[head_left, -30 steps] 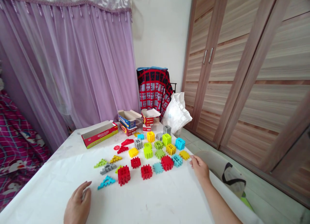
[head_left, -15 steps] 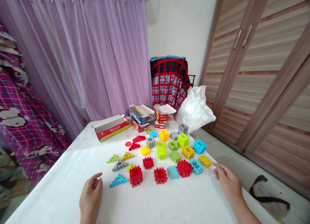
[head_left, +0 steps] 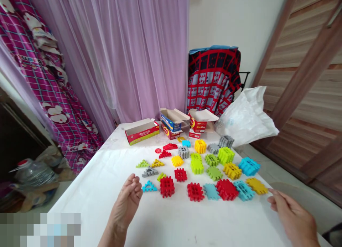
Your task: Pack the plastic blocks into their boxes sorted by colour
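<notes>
My left hand (head_left: 127, 200) is raised over the left front of the white table, fingers curled in and nothing visible in them. Nearest to it are a blue triangular block (head_left: 149, 186) and a stack of red window blocks (head_left: 167, 186). On the right, my right hand (head_left: 292, 215) has its index finger stretched out beside a yellow notched block (head_left: 256, 185), and its other fingers are loosely bent. I see nothing held there. Between the hands lie a red window block (head_left: 195, 192), a light-blue flat block (head_left: 211, 191), a red stack (head_left: 227, 189) and a blue window stack (head_left: 244, 190).
Farther back are green (head_left: 226, 155), grey (head_left: 226, 141), yellow and blue block stacks. Opened cardboard boxes (head_left: 142, 133) stand along the far side of the white table (head_left: 88, 190). A white plastic bag (head_left: 245, 118) is at the back right, before a cloth-covered chair (head_left: 213, 79).
The view has turned left, so everything shifts right in the picture. My left hand has lifted and its fingers have curled in more. My right hand stays beside the yellow block.
</notes>
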Tool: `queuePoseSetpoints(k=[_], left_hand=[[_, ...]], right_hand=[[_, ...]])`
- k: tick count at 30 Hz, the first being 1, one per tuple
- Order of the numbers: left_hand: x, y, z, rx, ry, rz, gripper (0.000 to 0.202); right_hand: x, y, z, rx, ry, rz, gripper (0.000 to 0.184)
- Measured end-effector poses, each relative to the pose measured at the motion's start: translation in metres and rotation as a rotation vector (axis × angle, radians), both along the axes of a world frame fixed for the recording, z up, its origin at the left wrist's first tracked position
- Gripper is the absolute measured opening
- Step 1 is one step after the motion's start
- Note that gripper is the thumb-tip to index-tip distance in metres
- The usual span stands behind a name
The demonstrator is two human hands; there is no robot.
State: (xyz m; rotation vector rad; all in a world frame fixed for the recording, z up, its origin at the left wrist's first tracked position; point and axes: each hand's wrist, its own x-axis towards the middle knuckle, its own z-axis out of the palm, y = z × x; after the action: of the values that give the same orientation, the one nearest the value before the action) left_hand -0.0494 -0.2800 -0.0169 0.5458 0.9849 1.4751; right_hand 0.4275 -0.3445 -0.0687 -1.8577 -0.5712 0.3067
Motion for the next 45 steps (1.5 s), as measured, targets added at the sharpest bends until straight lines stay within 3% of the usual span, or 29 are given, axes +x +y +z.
queuePoseSetpoints(k=[6, 16, 29, 45], left_hand=[[0.017, -0.007, 0.016, -0.034, -0.300, -0.088, 0.029], [0.014, -0.006, 0.011, -0.191, -0.402, 0.027, 0.031], [-0.012, 0.017, 0.004, -0.227, -0.139, 0.241, 0.023], [-0.030, 0.028, -0.018, -0.239, 0.180, 0.250, 0.011]], right_hand=[[-0.007, -0.004, 0.011, -0.065, -0.040, 0.058, 0.041], [0.005, -0.001, -0.006, -0.053, -0.073, 0.064, 0.050], [0.000, 0.004, -0.009, 0.078, -0.082, 0.072, 0.053], [-0.007, 0.004, -0.002, 0.085, -0.088, 0.073, 0.054]])
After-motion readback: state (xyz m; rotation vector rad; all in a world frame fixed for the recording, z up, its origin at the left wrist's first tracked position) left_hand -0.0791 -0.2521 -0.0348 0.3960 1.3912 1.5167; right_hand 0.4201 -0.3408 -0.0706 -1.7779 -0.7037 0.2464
